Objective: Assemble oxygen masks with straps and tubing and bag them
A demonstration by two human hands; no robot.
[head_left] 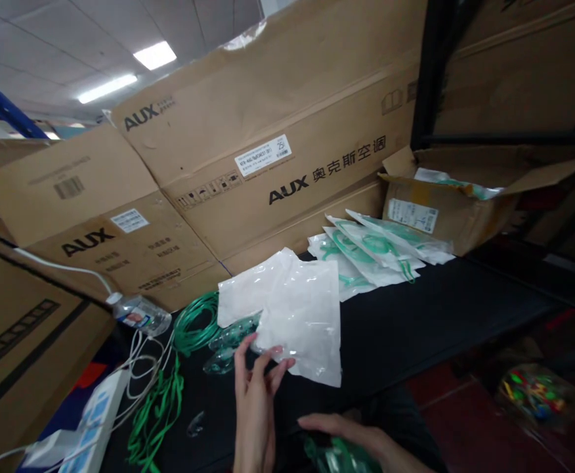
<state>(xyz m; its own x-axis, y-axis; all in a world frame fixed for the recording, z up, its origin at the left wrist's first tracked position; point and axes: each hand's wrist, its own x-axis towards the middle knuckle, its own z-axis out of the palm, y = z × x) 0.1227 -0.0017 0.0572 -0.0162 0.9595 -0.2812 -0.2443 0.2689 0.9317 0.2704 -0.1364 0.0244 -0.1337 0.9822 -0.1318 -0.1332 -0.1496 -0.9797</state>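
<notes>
My left hand (258, 394) is raised over the black table with its fingers apart. Its fingertips reach the lower edge of a white pouch (304, 315); whether they press on it I cannot tell. At the bottom edge of the view, my right hand (361, 437) is closed around a clear green plastic mask (341, 456), partly cut off by the frame. Behind my left hand lie more clear green masks (226, 343). A coil of green tubing (196, 325) sits beside them. Green elastic straps (157, 407) are heaped at the left.
Several filled pouches (366, 246) overlap at the back. An open carton (435, 207) stands right of them. Large cardboard boxes (287, 144) wall off the rear. A plastic bottle (142, 315), white cables and a power strip (95, 420) occupy the left.
</notes>
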